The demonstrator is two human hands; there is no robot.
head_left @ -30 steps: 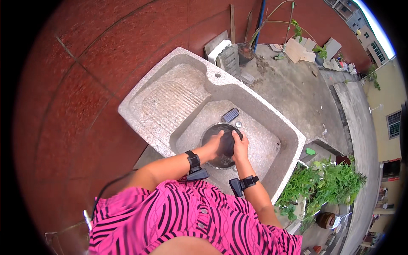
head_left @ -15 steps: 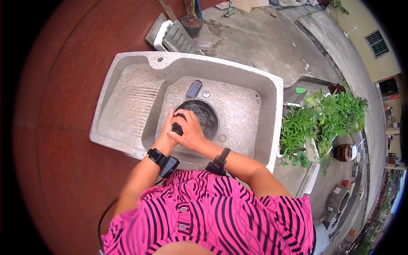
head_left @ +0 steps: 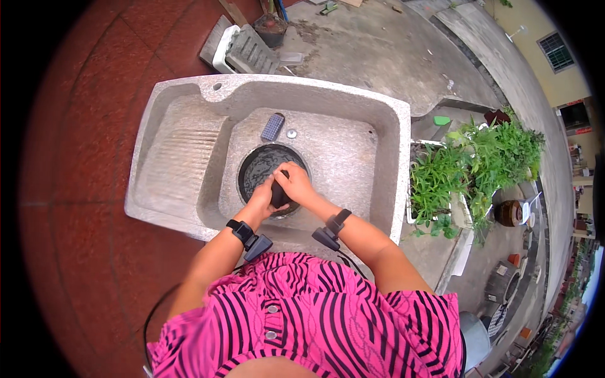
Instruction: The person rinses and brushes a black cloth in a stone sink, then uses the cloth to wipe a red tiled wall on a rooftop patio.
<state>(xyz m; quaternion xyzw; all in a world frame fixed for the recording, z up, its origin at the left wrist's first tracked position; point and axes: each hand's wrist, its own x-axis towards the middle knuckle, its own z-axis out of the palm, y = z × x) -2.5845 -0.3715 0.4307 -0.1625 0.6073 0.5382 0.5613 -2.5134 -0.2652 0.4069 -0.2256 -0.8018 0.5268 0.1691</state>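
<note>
A small black thing (head_left: 280, 194), perhaps a bundled cloth, is held between my two hands over the near side of a round black basin (head_left: 242, 169). My left hand (head_left: 261, 198) is closed around it from the left and below. My right hand (head_left: 296, 186) grips its upper right part with bent fingers. Dark, rippled water shows in the basin, which stands in a speckled stone sink (head_left: 353, 151). Behind the basin lies an oblong blue-grey brush (head_left: 273, 127) with a dotted face, beside a round metal drain piece (head_left: 291, 133).
The sink's ribbed washboard slope (head_left: 183, 157) is on the left. Leafy green plants (head_left: 438, 179) in white planters stand close to its right side. A white-edged grey slab (head_left: 252, 53) leans behind the sink, near a potted plant (head_left: 271, 28). Red tiled floor (head_left: 75, 189) lies left.
My hands have shifted right over the basin. My right hand has gone from lying across my left to gripping the black thing's upper right. The view has shifted slightly.
</note>
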